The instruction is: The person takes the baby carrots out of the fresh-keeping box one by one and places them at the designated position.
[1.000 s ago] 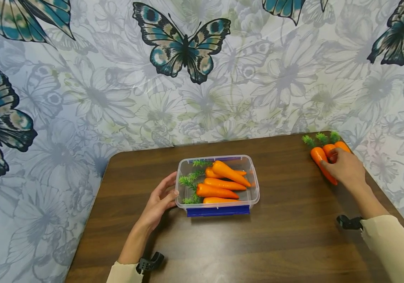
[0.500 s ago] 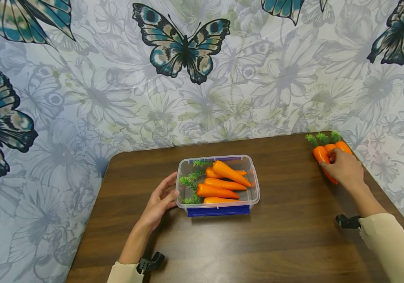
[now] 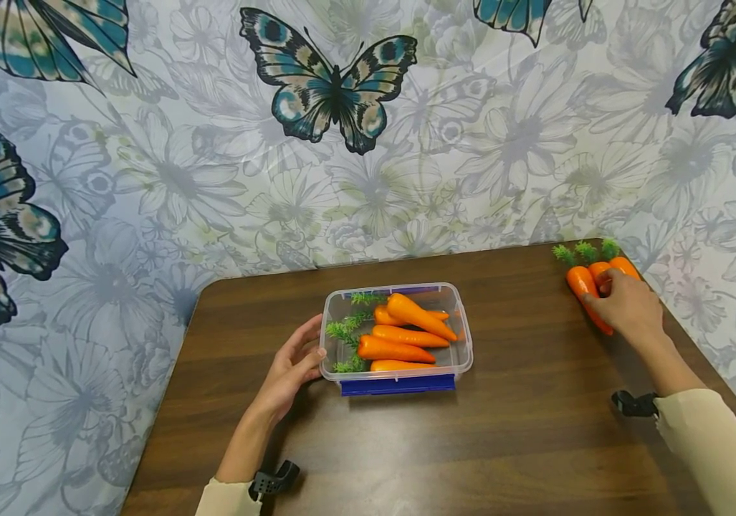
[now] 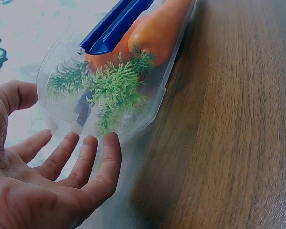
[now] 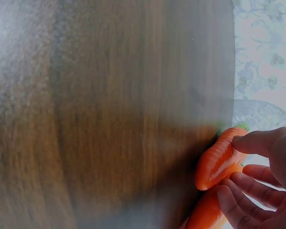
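My left hand [image 3: 287, 373] rests its fingers and thumb against the left end of a clear plastic container [image 3: 400, 375] with blue latches. Inside lie several orange carrots [image 3: 396, 350] with green leafy tops towards the left. In the left wrist view the fingers of the left hand [image 4: 43, 195] are spread and loosely bent beside the container's end. At the table's far right corner, my right hand [image 3: 632, 307] pinches the leftmost carrot [image 3: 577, 281] of a row of three. Its thumb lies on that carrot [image 5: 215, 164] in the right wrist view, with the fingers on the far side.
A second carrot [image 5: 205, 212] lies close under the right hand's fingers. The brown wooden table [image 3: 509, 430] ends against a wall covering [image 3: 213, 179] printed with butterflies and flowers. Each wrist carries a black strap [image 3: 635, 404].
The carrot under my right hand has shifted slightly right, then slightly back left, its leafy top moving with it. The left hand and the container stay where they were.
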### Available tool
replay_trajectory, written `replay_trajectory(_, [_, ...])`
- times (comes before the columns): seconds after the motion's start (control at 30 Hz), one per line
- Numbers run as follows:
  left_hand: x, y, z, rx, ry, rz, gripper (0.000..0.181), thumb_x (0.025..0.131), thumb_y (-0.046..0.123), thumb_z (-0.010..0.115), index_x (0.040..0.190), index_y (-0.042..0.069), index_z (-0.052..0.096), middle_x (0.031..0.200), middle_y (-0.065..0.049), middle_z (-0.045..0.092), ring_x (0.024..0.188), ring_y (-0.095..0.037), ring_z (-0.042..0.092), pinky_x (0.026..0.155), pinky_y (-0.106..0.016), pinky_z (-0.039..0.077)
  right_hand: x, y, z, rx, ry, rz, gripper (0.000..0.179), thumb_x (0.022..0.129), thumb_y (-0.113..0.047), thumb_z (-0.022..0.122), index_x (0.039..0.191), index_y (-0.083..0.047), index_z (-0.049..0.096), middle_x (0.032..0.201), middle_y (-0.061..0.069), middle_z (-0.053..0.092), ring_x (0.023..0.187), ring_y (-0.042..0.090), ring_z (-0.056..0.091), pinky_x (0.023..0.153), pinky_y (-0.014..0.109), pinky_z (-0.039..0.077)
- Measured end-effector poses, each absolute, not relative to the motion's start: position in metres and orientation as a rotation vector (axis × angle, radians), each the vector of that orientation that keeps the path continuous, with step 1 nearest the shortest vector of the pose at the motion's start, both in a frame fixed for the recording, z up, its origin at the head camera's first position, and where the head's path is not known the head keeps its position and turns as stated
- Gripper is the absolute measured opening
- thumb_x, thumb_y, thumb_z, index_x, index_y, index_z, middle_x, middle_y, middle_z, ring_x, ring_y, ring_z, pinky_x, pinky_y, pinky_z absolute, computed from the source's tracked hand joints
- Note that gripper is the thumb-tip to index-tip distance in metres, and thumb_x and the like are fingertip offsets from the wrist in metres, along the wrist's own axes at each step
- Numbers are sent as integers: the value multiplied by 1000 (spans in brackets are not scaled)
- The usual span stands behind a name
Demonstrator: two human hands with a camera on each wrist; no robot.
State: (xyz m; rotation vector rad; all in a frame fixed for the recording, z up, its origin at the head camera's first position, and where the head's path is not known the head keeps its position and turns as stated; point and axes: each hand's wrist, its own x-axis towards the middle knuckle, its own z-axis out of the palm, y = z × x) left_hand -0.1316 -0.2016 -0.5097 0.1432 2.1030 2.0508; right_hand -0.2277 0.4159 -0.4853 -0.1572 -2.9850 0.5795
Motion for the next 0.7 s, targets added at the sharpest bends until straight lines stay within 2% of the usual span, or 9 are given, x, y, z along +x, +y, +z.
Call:
replay_trajectory(0.53, [-131, -202, -511, 134, 2111, 2049, 66, 108, 17, 64, 167, 29, 38, 163, -12, 44, 142, -38, 56, 95, -36, 62, -230, 418, -485, -147, -2997, 594, 52, 98, -35, 72, 128, 5, 59, 117, 31, 71, 102, 59, 64, 67, 60, 50])
replay_trajectory(0.7, [-131, -203, -511, 139, 2109, 2048, 66, 108, 17, 63, 167, 28, 37, 163, -12, 44, 142, -37, 56, 95, -36, 62, -229, 420, -485, -141, -2995, 605, 52, 98, -36, 73, 127, 5, 59, 115, 30, 69, 100, 56, 65, 67, 60, 51])
